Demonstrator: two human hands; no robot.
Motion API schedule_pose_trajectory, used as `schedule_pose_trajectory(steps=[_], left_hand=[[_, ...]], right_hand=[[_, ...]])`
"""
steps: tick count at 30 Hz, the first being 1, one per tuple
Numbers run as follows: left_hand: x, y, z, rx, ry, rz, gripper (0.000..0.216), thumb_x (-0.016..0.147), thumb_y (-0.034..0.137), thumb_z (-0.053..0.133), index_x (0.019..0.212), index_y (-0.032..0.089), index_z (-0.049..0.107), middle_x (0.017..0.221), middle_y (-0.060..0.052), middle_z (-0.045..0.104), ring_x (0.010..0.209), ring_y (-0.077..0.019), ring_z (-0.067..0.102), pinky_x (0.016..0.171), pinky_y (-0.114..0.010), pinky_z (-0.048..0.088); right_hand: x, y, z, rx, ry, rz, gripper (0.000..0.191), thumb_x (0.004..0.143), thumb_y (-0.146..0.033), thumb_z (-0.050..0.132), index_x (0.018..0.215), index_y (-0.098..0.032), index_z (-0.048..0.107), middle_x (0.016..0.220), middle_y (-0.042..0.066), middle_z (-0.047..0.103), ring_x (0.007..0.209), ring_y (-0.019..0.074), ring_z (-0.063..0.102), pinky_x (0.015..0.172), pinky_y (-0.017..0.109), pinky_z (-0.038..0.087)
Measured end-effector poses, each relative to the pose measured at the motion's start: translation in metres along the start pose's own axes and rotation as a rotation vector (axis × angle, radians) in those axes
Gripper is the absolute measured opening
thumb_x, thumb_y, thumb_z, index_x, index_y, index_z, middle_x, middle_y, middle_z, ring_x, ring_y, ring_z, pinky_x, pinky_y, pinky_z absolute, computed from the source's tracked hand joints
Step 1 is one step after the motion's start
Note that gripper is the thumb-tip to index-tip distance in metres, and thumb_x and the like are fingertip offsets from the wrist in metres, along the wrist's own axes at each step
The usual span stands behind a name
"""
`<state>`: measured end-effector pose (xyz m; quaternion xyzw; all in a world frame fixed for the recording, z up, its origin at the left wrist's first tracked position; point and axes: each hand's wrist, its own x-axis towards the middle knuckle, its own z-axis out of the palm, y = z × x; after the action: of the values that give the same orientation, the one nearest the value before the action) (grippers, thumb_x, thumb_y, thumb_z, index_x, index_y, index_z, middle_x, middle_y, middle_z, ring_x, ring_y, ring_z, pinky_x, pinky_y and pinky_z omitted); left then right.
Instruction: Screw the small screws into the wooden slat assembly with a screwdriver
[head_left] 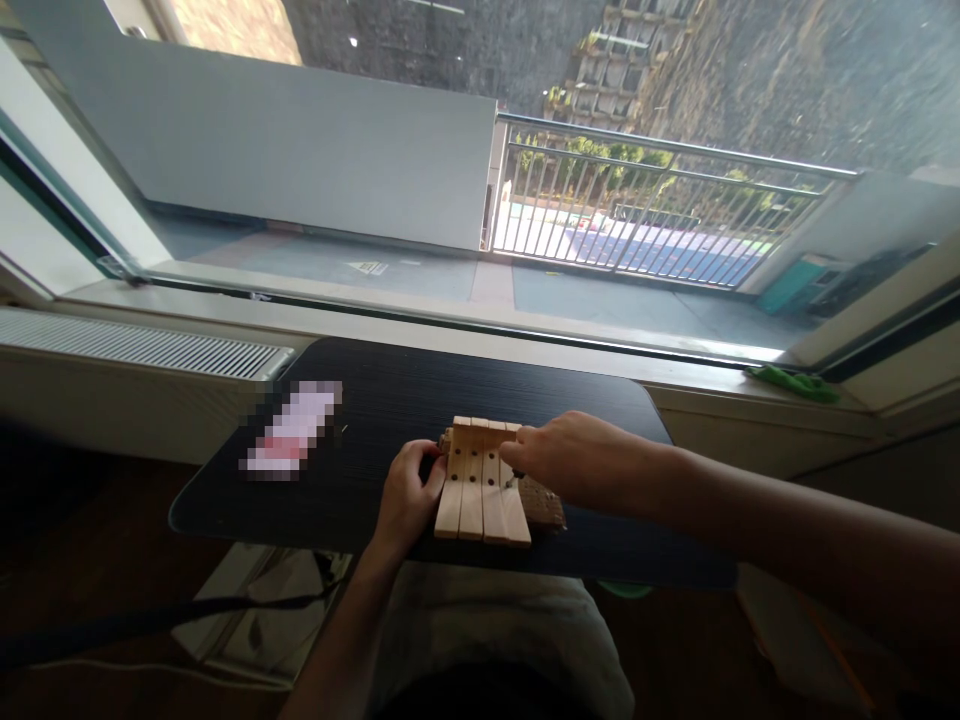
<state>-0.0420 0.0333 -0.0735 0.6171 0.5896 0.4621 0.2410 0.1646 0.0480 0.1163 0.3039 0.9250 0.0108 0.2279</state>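
Note:
A small slatted piece of pale wood (471, 510) rests on the dark table, close to its near edge. Several dark round holes or screw heads run across its slats in two rows. My left hand (409, 490) is closed around the left side of this wooden piece, with the thumb near the slats. Over its right side, my right hand (559, 455) is pinched around something small and mostly hidden. Just below those fingers a small metal bit (509, 485) touches or nearly touches the rightmost slat. A brown, rough-surfaced block (546, 508) lies under and beside the right edge.
The black tabletop (375, 390) has rounded corners and stands against a window sill. A blurred pink-and-white item (296, 430) lies on its left part. A white radiator (150, 340) is at the left, and a green cloth (793, 383) lies on the sill at right.

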Motion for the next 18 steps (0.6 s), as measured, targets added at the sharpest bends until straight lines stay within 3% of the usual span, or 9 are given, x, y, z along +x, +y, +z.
schedule_pose_trajectory(steps=[12,18], left_hand=[[0.0004,0.0017,0.0,-0.007,-0.005,-0.005,0.016,0.083,0.033,0.054,0.09,0.021,0.062,0.092,-0.006,0.069,0.091,-0.0256,0.066,0.087,-0.04,0.051],[0.0,0.0027,-0.0005,-0.012,-0.016,-0.014,0.015,0.084,0.033,0.054,0.089,0.021,0.062,0.092,-0.006,0.069,0.092,-0.0262,0.065,0.089,-0.041,0.05]], right_hand=[[0.0005,-0.0028,-0.0074,0.089,-0.075,0.071,0.019,0.09,-0.01,0.053,0.106,-0.013,0.063,0.082,0.01,0.075,0.074,0.0258,0.072,0.055,0.029,0.037],[-0.0012,-0.0028,-0.0024,0.123,-0.032,0.08,0.029,0.091,-0.01,0.05,0.119,-0.014,0.056,0.08,0.008,0.074,0.07,0.0232,0.071,0.052,0.028,0.033]])
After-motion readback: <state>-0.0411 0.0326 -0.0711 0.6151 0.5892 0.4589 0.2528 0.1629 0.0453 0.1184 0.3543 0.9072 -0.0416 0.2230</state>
